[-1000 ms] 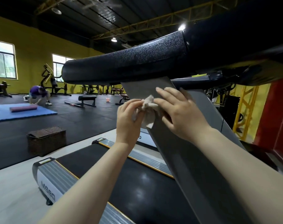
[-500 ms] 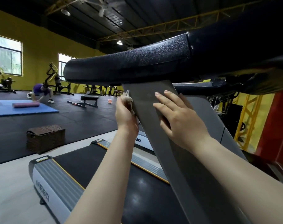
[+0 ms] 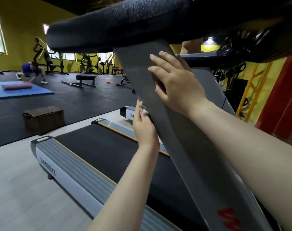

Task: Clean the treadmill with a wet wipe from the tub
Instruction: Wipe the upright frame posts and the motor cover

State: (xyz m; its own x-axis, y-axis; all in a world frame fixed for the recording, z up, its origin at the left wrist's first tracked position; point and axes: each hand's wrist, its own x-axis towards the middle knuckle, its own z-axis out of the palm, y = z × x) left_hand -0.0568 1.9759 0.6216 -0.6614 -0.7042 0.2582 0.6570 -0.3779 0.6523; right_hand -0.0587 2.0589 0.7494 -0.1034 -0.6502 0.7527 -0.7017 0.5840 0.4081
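- left hand (image 3: 144, 125) is pressed side-on against the near-left edge of the grey post (image 3: 158, 117), fingers running up along that edge and curled round a small wad of white wipe (image 3: 144, 111); only a scrap of it peeks out between the fingers and the post.
- the wipe sits between the left fingers and the post, touching both; most of it is hidden behind the edge and the hand, so i cannot tell how it is folded.
- right hand (image 3: 175, 80) lies flat on the broad face of the post, higher up and to the right, fingers straight and spread, holding nothing, seemingly steadying.
- handling, as i judge it: the wipe is light, soft, limp and damp; it will bunch and slide rather than hold shape, so it wants pinching in a wad with the fingertips backing it against the surface.
- the post looks stiff, smooth and fixed; it should take firm pressure without giving.
- outward: the black padded handrail (image 3: 125, 22) crosses just above the post; the belt (image 3: 100, 147) lies below and left, with grey side rails.
- the tub is not in view.
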